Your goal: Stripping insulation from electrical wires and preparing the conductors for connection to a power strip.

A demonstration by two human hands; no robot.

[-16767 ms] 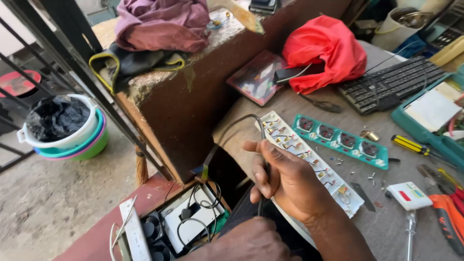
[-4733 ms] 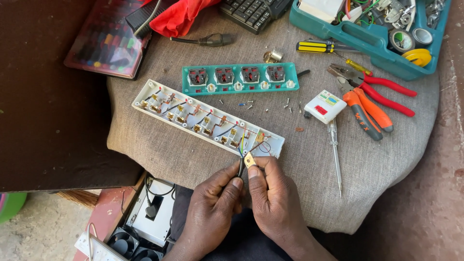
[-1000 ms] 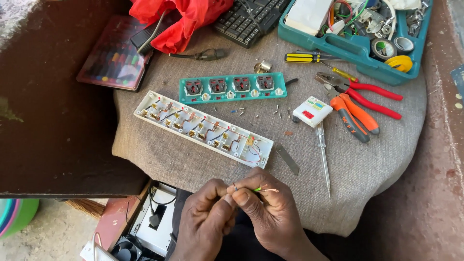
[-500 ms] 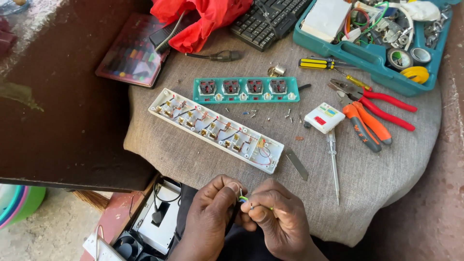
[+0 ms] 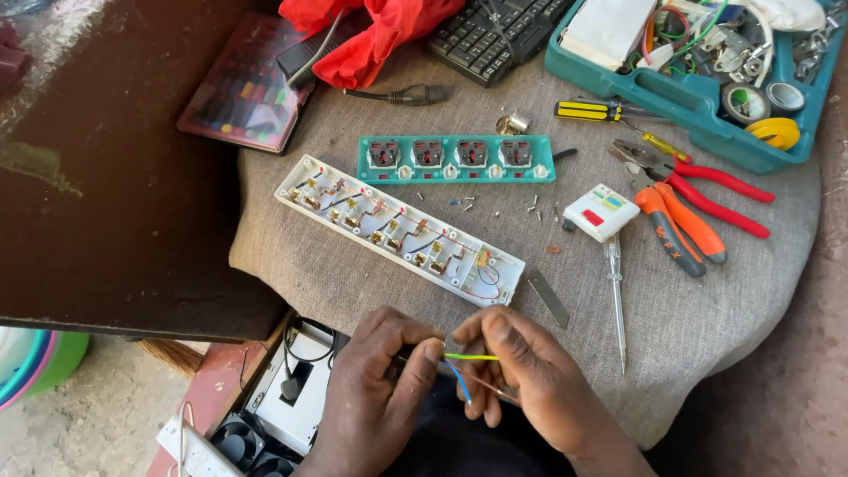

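Observation:
My left hand [image 5: 375, 389] and my right hand [image 5: 530, 375] are close together at the near edge of a cloth-covered round table [image 5: 707, 318]. Between their fingertips runs a thin yellow-green wire [image 5: 473, 357], with a blue wire [image 5: 459, 382] hanging just below it. My left hand pinches the cable end and my right pinches the wire's tip. Just beyond my hands lies an opened white power strip base [image 5: 397, 231] with its brass contacts and wiring showing. Its teal socket cover [image 5: 455, 159] lies further back.
Red-handled pliers [image 5: 707, 181], orange-handled cutters [image 5: 680, 225], a tester screwdriver [image 5: 616, 300], a yellow-black screwdriver [image 5: 592, 110] and loose screws lie on the cloth. A teal toolbox [image 5: 698, 53], a keyboard [image 5: 495, 31] and a red cloth [image 5: 371, 35] sit at the back. Electronic parts [image 5: 274, 406] lie below left.
My hands have drawn back from the white strip toward the table's near edge, and the yellow-green and blue wires are now spread apart between my fingertips.

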